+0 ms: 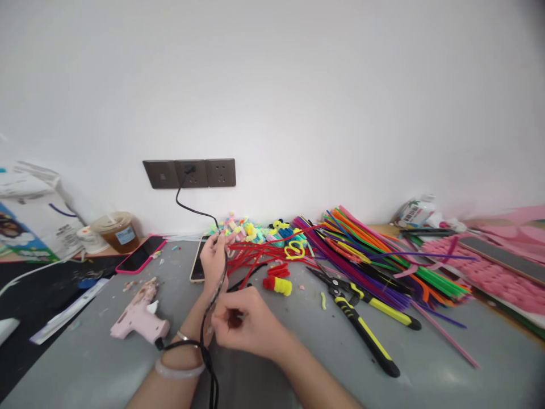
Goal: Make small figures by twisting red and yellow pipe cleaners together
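My left hand (215, 255) is closed on a black power cord (196, 211), pinching it between thumb and fingers. From that grip the cord rises to a plug (189, 169) in the wall socket and also hangs down along my left forearm in several strands. My right hand (244, 321) is curled shut beside the hanging strands; whether anything is in its fingers is hidden. A pink hot glue gun (140, 318) lies on the grey mat to the left, its cord joining the strands over my left wrist.
Multicoloured pipe cleaners (361, 255) are heaped right of centre, with yellow-black pliers (357, 324) in front. A red-yellow fuzzy piece (277, 285) lies nearby. Phones (142, 254), a drink cup (121, 233) and a printed bag (34, 216) stand left. Pink knitted-looking material (489, 261) is far right.
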Demonstrator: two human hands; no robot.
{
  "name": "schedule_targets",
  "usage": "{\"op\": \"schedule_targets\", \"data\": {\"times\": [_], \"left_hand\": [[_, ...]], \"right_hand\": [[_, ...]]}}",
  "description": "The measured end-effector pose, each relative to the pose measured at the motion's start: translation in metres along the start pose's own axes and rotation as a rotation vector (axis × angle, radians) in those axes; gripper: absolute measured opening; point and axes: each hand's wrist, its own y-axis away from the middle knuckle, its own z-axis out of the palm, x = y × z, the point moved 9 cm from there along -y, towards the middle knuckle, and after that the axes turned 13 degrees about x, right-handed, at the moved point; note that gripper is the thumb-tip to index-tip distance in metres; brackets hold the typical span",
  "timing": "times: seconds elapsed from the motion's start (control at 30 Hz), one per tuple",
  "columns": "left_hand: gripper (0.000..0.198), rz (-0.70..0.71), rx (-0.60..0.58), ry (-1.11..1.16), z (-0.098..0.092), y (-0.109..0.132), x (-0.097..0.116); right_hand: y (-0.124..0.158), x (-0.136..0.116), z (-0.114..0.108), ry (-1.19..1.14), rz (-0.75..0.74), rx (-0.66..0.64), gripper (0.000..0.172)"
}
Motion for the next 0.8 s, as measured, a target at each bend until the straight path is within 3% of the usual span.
{"op": "schedule_targets", "data": {"times": [0.1,0.17,0.23,0.3,0.5,0.63,0.73,0.8], "left_hand": [[0.035,-0.014,-0.025,0.023,0.004,0.001,0.000],[0.035,-0.026,-0.016,0.061,0.005,0.003,0.002],[0.035,-0.046,-0.006,0.095,0.006,0.005,0.002],[0.035,-0.071,-0.016,0.108,0.008,0.006,0.001],[0.035,-0.097,-0.023,0.131,0.010,0.008,0.001],[0.034,-0.101,-0.034,0.142,0.010,0.009,0.002],[0.032,-0.097,-0.055,0.145,0.014,0.009,0.003],[0.029,-0.071,-0.076,0.119,0.017,0.009,0.005]], "right_hand": [[-0.007,-0.002,-0.037,-0.028,0.011,0.333,0.019],[-0.007,0.004,-0.072,-0.085,0.049,0.612,0.023],[-0.005,0.014,-0.097,-0.180,0.083,0.806,0.021],[-0.005,0.024,-0.111,-0.276,0.109,0.901,0.018],[-0.001,0.045,-0.140,-0.474,0.174,1.093,0.035],[-0.004,0.051,-0.143,-0.477,0.220,1.065,0.032],[-0.015,0.036,-0.121,-0.378,0.225,0.850,0.025],[-0.025,0.011,-0.098,-0.278,0.189,0.646,0.026]]}}
